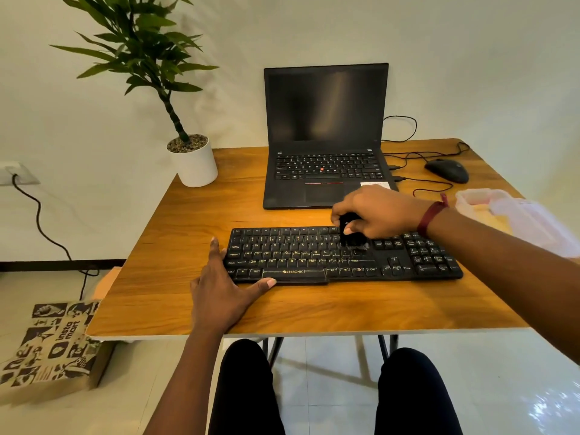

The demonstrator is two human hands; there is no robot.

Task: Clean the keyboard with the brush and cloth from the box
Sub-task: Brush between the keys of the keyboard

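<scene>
A black keyboard (314, 257) lies across the middle of the wooden table (188, 302). My right hand (376, 213) is closed around a small black brush (353, 235), whose bristles touch the keys near the right end of the letter block. My left hand (224, 287) rests flat on the table at the keyboard's left front corner, thumb along its front edge, fingers against its left side. A clear plastic box (480, 200) stands at the right edge of the table with something yellowish inside; its lid (539, 224) lies beside it.
An open black laptop (326, 136) stands behind the keyboard. A black mouse (447, 170) and cables lie at the back right. A potted plant in a white pot (194, 164) stands at the back left corner. A printed paper bag (50, 343) sits on the floor at left.
</scene>
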